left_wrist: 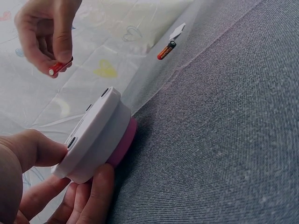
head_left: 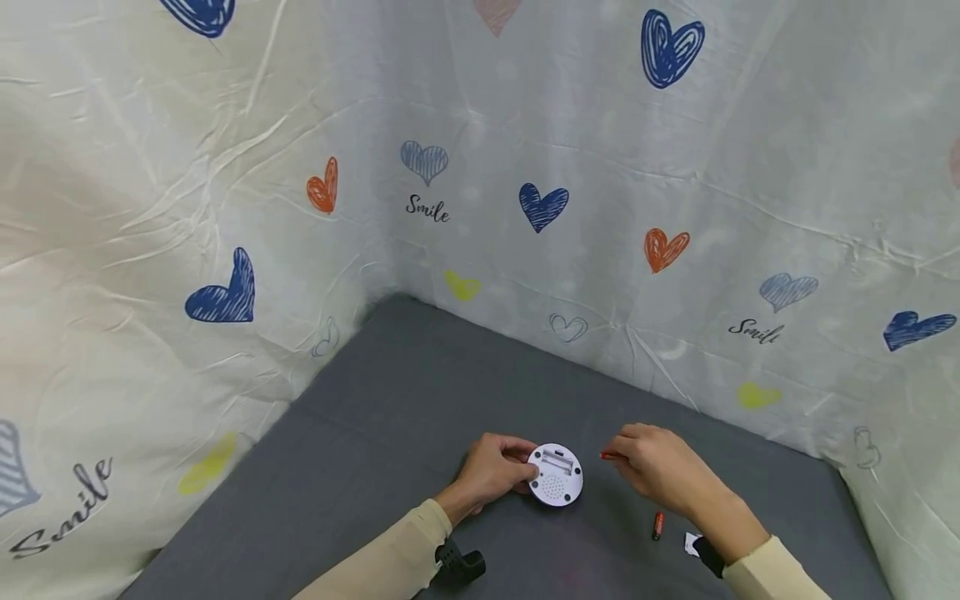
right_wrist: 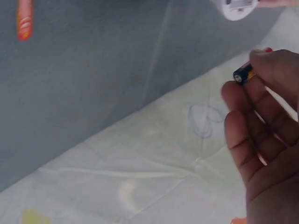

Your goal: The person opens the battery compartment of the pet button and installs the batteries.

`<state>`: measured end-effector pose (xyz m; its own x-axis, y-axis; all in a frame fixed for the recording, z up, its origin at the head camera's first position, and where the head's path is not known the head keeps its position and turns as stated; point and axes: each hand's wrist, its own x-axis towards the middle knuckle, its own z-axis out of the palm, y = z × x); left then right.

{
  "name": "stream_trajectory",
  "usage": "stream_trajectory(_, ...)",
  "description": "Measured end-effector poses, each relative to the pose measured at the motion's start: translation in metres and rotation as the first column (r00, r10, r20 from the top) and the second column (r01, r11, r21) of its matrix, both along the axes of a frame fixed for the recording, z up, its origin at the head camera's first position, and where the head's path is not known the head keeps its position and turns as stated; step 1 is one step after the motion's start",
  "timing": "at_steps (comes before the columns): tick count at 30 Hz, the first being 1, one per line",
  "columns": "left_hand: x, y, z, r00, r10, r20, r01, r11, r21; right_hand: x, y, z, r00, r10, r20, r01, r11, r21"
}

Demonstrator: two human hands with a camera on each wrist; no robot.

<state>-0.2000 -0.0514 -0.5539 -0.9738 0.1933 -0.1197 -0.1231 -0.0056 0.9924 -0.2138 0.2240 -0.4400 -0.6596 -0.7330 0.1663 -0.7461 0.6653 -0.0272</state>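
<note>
My left hand holds a round white device by its edge, thumb on the back face and fingers beneath. That back face shows an uncovered battery slot, a patch of small holes and several dark feet. In the left wrist view the device's underside is pink and tilts close above the cloth. To the right, apart from the device, my right hand pinches a small red and black battery between thumb and fingertips. A second such battery lies on the grey cloth below my right hand.
A small white piece lies beside the loose battery, partly hidden by my right wrist in the head view. Grey cloth covers the table. White curtains printed with hearts stand along the back and sides.
</note>
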Motion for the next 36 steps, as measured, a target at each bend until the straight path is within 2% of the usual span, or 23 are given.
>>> stream_trajectory(11,0.0,0.0,-0.001,1.0,0.012,-0.021,-0.012,1.0,0.0,-0.003,-0.032,-0.009,0.998,-0.059,0.036,0.061,0.996,-0.057)
stream_trajectory(20,0.0,-0.001,-0.001,1.0,-0.004,-0.006,0.004,1.0,-0.002,-0.003,-0.059,-0.027,0.995,-0.084,0.047,0.088,0.992,-0.09)
stream_trajectory(28,-0.002,0.0,-0.002,1.0,-0.01,0.019,0.01,1.0,-0.007,0.0,-0.068,-0.038,0.992,-0.123,0.025,0.125,0.99,-0.071)
stream_trajectory(36,-0.002,0.0,-0.002,1.0,-0.01,0.011,0.01,1.0,-0.013,0.0,-0.073,-0.044,0.986,-0.164,0.029,0.166,0.983,-0.074)
